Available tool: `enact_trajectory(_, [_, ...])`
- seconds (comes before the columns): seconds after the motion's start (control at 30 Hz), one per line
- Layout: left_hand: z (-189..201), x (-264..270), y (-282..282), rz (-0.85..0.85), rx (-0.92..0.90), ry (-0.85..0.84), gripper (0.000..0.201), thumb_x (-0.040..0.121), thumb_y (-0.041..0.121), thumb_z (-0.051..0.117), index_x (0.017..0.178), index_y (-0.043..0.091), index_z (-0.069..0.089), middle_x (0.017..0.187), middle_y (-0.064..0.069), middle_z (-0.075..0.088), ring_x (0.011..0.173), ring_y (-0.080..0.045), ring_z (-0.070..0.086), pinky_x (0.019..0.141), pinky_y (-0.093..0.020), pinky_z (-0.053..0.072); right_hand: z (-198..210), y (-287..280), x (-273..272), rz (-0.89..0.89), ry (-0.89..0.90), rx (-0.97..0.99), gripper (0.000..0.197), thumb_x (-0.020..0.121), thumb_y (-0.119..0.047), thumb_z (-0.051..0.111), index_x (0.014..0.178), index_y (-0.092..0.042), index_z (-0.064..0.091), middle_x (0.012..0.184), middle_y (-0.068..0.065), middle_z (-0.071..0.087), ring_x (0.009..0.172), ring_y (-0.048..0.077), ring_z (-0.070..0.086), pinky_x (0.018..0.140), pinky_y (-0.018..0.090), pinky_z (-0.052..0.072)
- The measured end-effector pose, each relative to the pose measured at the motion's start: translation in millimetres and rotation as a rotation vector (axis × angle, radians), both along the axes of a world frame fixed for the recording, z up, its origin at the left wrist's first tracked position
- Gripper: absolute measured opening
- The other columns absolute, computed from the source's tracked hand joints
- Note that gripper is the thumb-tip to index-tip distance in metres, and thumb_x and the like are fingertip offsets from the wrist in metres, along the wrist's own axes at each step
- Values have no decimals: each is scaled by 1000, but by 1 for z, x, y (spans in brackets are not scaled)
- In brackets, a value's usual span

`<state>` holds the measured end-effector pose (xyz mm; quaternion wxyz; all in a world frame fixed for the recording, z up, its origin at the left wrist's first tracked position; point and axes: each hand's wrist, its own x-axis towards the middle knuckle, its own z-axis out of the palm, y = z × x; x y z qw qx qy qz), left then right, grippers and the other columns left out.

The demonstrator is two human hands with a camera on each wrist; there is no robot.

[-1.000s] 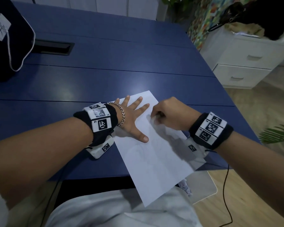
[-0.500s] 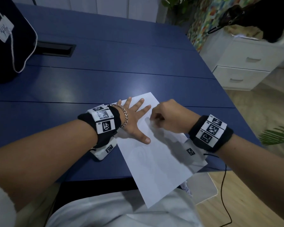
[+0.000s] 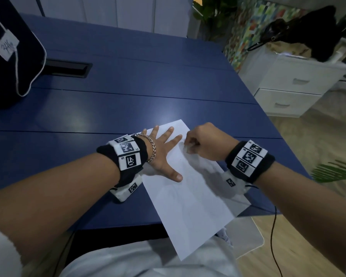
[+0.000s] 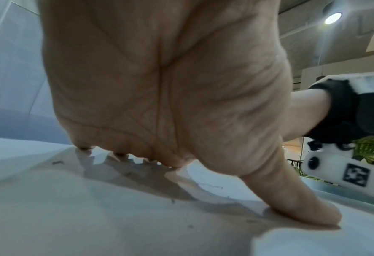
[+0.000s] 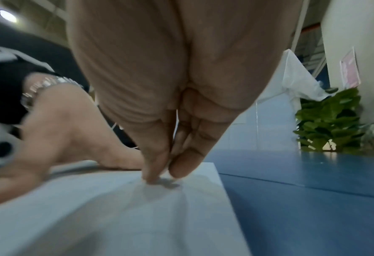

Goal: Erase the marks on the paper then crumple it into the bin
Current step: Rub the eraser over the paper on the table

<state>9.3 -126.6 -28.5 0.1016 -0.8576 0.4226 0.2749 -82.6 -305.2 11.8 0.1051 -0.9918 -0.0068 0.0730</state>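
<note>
A white sheet of paper [image 3: 188,200] lies slanted on the blue table [image 3: 128,96], its near end hanging over the front edge. My left hand [image 3: 164,150] lies flat on the sheet's upper left, fingers spread, thumb [image 4: 291,199] pressing down. My right hand [image 3: 190,144] is curled, its fingertips [image 5: 155,175] pinched together and touching the paper near its far corner. They seem to pinch a small eraser, almost wholly hidden. Small dark specks [image 4: 57,162] and faint grey marks show on the paper [image 4: 94,216].
A pale translucent bin [image 3: 248,238] stands on the floor below the table's front right corner. A black bag [image 3: 8,56] sits at the table's far left beside a cable slot [image 3: 68,68]. A white drawer cabinet [image 3: 288,86] stands right of the table.
My right hand's pinched fingertips have shifted only slightly over the same spot on the paper. The left hand stays flat in place.
</note>
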Motion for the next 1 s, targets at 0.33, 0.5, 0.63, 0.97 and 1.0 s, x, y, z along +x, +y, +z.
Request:
enact_trajectory(0.33, [-5, 1, 2, 15, -30, 2, 153, 47, 109, 46, 159, 43, -33, 168, 11, -39, 157, -38, -33, 126, -66, -12, 0, 2, 6, -7, 16, -23, 15, 90, -16, 68, 101, -22, 76, 92, -8, 73, 86, 14, 68, 79, 29, 58])
enact_trajectory(0.5, [-6, 4, 2, 10, -26, 6, 157, 38, 111, 40, 159, 43, -32, 168, 12, -39, 157, -37, -32, 126, -65, -12, -8, 6, -10, 55, -6, 1, 12, 88, -14, 68, 92, -23, 75, 87, -8, 69, 78, 13, 65, 73, 30, 57])
enact_trajectory(0.63, [-6, 3, 1, 6, -16, 2, 153, 46, 110, 45, 160, 42, -32, 168, 12, -39, 157, -38, -33, 126, -66, -10, -1, -8, -14, 39, 55, 12, 16, 88, -16, 76, 103, -22, 78, 91, -13, 73, 80, 2, 63, 74, 16, 50])
enact_trajectory(0.97, [15, 29, 11, -148, 55, 8, 155, 44, 102, 65, 159, 52, -27, 171, 9, -35, 158, -41, -29, 127, -68, -2, 2, -6, -35, 60, 136, 120, 13, 88, -18, 78, 99, -26, 78, 90, -16, 74, 81, -4, 67, 73, 8, 50])
enact_trajectory(1.0, [16, 30, 11, -154, 68, 25, 154, 45, 102, 66, 158, 54, -26, 170, 9, -36, 158, -40, -28, 127, -69, -1, 3, -4, -36, 71, 145, 126, 14, 87, -19, 79, 100, -26, 79, 91, -16, 74, 83, -3, 68, 75, 8, 51])
